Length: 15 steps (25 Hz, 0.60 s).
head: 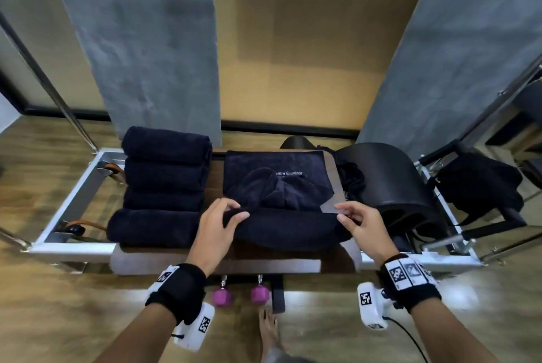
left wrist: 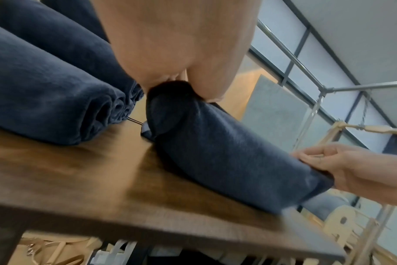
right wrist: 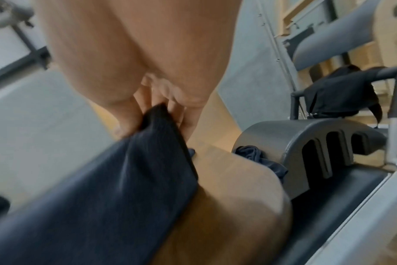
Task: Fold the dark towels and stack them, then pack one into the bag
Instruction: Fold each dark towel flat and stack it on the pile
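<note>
Table (head: pixel 164 252) first: wooden top, with four folded dark towels (head: pixel 164 183) in a row on its left side. Middle of it has a dark bag (head: pixel 293 167) lying flat with white lettering, and a black arched pad (head: pixel 390 177) sits off to the right. Nearest edge, there's a dark towel (head: pixel 281 229) bunched up, partly over the bag. Left hand (head: pixel 215 226) pinches its left end, right hand (head: pixel 362 226) pinches the right end, so each grip is closed on cloth.
</note>
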Each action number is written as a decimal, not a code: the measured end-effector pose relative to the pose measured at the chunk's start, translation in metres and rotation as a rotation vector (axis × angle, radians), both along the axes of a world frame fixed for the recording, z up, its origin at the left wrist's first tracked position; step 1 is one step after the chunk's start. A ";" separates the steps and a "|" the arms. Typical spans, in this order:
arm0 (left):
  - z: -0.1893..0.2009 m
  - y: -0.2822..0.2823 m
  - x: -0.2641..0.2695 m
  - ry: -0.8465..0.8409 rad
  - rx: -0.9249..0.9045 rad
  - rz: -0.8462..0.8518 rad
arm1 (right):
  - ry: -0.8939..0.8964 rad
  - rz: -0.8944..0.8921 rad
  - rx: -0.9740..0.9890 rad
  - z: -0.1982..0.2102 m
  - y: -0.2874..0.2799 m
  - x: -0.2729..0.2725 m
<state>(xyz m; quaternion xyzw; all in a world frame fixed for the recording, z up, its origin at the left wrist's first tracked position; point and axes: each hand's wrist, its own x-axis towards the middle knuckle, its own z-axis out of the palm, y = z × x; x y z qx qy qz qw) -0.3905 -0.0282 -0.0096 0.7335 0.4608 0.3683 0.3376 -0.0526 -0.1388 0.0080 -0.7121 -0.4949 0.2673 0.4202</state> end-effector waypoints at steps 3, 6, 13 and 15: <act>0.004 0.031 0.009 0.019 -0.023 -0.021 | 0.032 0.018 0.026 0.017 0.035 0.036; 0.007 0.060 0.021 -0.001 -0.015 -0.012 | -0.033 -0.008 0.050 0.024 0.078 0.062; 0.001 0.141 0.081 -0.105 0.000 0.336 | -0.129 -0.095 0.044 0.016 0.181 0.099; -0.007 0.164 0.095 -0.090 -0.081 0.490 | -0.127 -0.108 0.019 0.010 0.210 0.101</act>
